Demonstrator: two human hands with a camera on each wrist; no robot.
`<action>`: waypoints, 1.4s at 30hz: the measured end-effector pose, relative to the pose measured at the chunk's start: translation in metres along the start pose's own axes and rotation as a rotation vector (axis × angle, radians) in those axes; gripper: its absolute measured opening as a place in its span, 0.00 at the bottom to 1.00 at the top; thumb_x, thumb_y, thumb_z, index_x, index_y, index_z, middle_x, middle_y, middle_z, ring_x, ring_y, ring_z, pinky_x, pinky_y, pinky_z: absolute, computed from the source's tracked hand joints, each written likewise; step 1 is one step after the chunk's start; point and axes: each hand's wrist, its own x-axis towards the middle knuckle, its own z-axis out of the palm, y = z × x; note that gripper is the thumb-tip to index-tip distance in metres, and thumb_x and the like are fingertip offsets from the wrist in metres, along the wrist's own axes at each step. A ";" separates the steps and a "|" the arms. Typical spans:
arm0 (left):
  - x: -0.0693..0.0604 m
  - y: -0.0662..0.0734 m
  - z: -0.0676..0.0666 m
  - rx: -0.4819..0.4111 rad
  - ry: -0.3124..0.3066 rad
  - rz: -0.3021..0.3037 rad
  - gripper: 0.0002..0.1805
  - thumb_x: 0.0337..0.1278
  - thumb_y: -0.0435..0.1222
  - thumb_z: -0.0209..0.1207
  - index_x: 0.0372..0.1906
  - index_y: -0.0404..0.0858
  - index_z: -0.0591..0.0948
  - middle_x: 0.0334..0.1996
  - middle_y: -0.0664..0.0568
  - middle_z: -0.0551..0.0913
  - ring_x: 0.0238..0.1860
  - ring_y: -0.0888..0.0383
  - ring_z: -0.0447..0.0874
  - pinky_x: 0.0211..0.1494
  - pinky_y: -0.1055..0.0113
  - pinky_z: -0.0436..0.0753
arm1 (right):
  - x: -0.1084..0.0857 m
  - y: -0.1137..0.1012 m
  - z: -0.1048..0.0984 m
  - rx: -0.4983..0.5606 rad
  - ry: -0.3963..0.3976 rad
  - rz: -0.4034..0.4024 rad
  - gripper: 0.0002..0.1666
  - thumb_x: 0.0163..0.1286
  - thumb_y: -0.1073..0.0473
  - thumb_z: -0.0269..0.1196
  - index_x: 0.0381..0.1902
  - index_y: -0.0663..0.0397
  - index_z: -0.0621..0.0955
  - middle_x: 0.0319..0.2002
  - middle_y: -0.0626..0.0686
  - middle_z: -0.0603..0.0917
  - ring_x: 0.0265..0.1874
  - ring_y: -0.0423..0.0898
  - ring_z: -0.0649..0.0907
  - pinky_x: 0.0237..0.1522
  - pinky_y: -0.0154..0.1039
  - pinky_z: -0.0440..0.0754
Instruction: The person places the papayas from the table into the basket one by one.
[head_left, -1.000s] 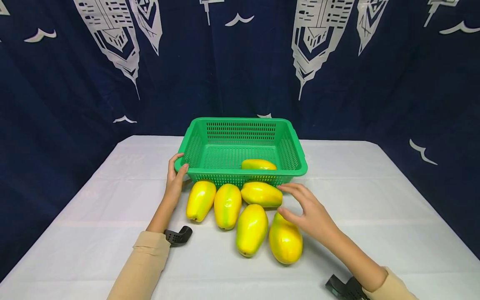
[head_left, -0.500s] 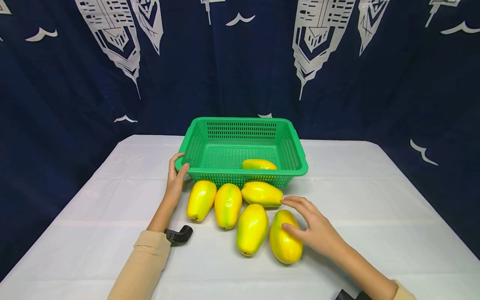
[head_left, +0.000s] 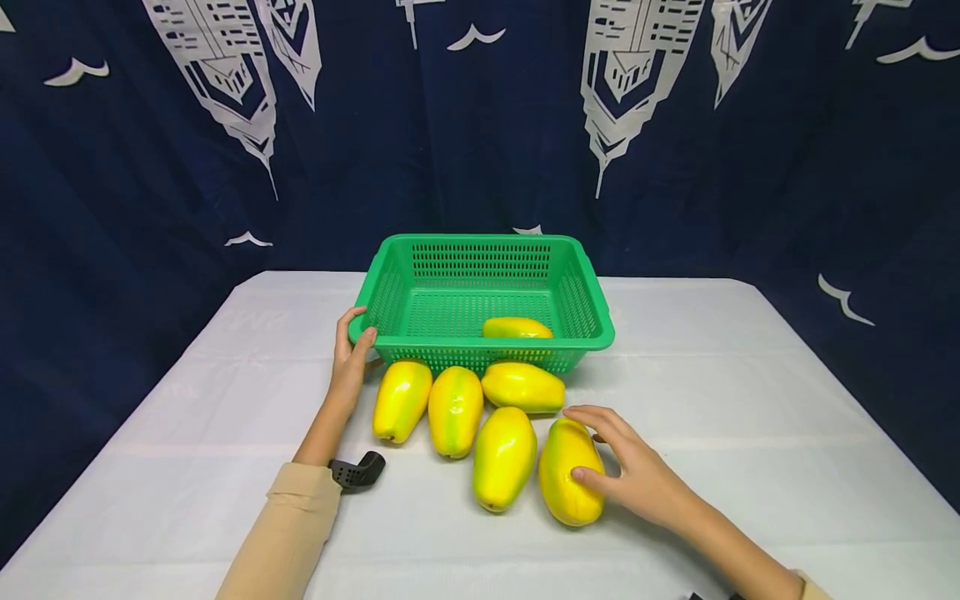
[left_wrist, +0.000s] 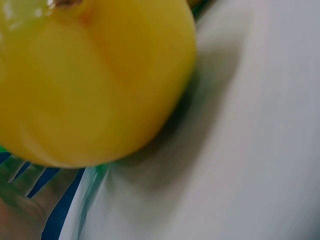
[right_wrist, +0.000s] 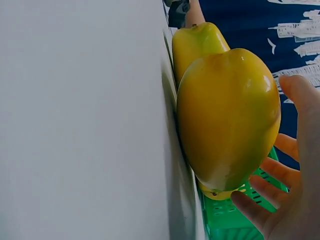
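Observation:
At the left end of the green basket (head_left: 480, 342), the left hand (head_left: 348, 362) holds the rim between thumb and fingers. The right hand (head_left: 637, 471) is spread around the right side of the nearest-right yellow fruit (head_left: 567, 479), thumb over it and fingertips by its upper end. In the right wrist view, that fruit (right_wrist: 227, 120) stands beside the spread fingers (right_wrist: 272, 187); firm contact cannot be told. One fruit (head_left: 517, 328) lies inside the basket. A large fruit (left_wrist: 95, 90) fills much of the left wrist view, the left hand (left_wrist: 22, 210) partly hidden beyond it.
Along the basket's front lie three more yellow fruits (head_left: 402, 402) (head_left: 455, 412) (head_left: 523, 387), with another fruit (head_left: 504, 460) in front of them, left of the right hand's. A white cloth (head_left: 750, 400) covers the table; a dark blue curtain (head_left: 450, 150) hangs behind.
The right hand has moved down and slightly right, from beside the sideways fruit to around the nearest-right one. The left hand and the basket have stayed in place.

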 end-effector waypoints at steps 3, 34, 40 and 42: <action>0.000 0.000 0.000 -0.009 -0.002 0.004 0.26 0.65 0.41 0.44 0.66 0.46 0.54 0.62 0.43 0.56 0.57 0.49 0.62 0.57 0.43 0.69 | -0.002 0.000 0.000 0.017 -0.018 0.003 0.36 0.57 0.49 0.64 0.63 0.41 0.66 0.62 0.42 0.65 0.59 0.42 0.68 0.53 0.47 0.74; -0.001 0.000 0.001 -0.003 -0.006 0.008 0.25 0.65 0.42 0.44 0.65 0.48 0.54 0.61 0.44 0.57 0.53 0.54 0.63 0.56 0.44 0.69 | -0.010 0.004 0.011 0.138 -0.153 -0.002 0.43 0.49 0.44 0.68 0.63 0.31 0.62 0.68 0.48 0.53 0.62 0.60 0.63 0.45 0.60 0.72; -0.001 -0.002 0.000 -0.012 -0.002 0.017 0.25 0.65 0.41 0.44 0.65 0.47 0.54 0.61 0.44 0.57 0.54 0.53 0.64 0.56 0.43 0.69 | -0.009 0.004 0.010 0.157 -0.188 0.013 0.46 0.47 0.43 0.68 0.64 0.31 0.61 0.69 0.48 0.52 0.62 0.60 0.63 0.44 0.60 0.72; 0.000 -0.002 0.000 -0.014 -0.002 0.019 0.25 0.65 0.41 0.44 0.65 0.46 0.55 0.61 0.44 0.57 0.54 0.52 0.64 0.56 0.43 0.70 | -0.009 0.004 0.010 0.145 -0.204 0.019 0.47 0.46 0.42 0.68 0.64 0.30 0.60 0.69 0.48 0.51 0.61 0.60 0.64 0.43 0.58 0.73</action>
